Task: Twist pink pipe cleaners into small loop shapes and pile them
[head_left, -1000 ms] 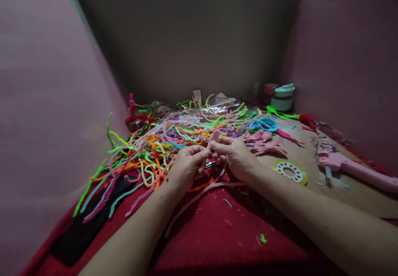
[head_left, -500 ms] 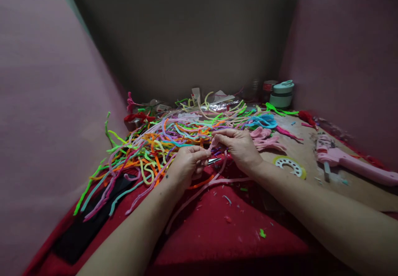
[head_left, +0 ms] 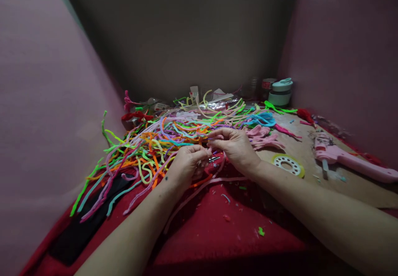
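Note:
My left hand (head_left: 191, 162) is closed in a pinch on a short bit of pink pipe cleaner (head_left: 209, 146), mostly hidden by the fingers. My right hand (head_left: 238, 147) meets it from the right, thumb and fingers pinched at the same pink piece. Just below the fingertips, a small metal tool tip (head_left: 214, 159) shows on the red cloth; its kind is hidden. Under both wrists a long pale pink pipe cleaner (head_left: 202, 192) lies loose. Behind the hands spreads a tangled heap of coloured pipe cleaners (head_left: 149, 143).
On the brown board at right lie a roll of tape (head_left: 287, 166) and a pink glue gun (head_left: 351, 160). Folded pink pipe cleaners (head_left: 264, 139) sit beside my right hand. A mint-lidded cup (head_left: 280, 93) stands at the back. A black flat object (head_left: 81, 230) rests at left on the red cloth (head_left: 230, 243).
The fingers of my right hand have shifted slightly at the pink piece, of which less shows now. The whole view has moved a little; the things on the table stay put.

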### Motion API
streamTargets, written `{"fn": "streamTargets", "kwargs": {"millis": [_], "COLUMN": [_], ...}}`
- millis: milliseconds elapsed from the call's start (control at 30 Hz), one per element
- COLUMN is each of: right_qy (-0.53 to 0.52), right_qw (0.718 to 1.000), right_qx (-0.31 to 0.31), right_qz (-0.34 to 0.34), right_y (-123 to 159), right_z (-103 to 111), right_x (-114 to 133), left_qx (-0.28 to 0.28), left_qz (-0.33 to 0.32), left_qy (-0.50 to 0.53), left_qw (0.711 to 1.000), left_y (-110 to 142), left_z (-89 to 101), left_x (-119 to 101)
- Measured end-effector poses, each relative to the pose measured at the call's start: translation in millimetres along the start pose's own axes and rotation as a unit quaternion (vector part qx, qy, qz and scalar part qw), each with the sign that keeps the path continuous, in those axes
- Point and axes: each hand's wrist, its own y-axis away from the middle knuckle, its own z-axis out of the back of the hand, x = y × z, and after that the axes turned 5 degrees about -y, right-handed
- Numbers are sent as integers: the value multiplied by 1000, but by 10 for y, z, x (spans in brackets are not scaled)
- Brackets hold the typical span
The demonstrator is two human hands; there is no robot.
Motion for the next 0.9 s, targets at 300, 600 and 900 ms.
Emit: {"fn": "streamTargets", "kwargs": {"millis": [300,600,900], "right_qy": [1,101,335], "right_qw": [999,992,786], "right_qx": [29,65,188], "right_qz": [-18,36,484], "right_y": [19,-25,464], "right_z": [-1,42,-228], "right_x": [57,46,107], "left_qx": [6,11,-54], "left_qz": [20,18,-39], "left_qy": [18,31,-21], "left_qw": [1000,999,998], "left_y": [-26,-70,-68], "left_z": [47,95,96], "left_x": [16,17,-44]}}
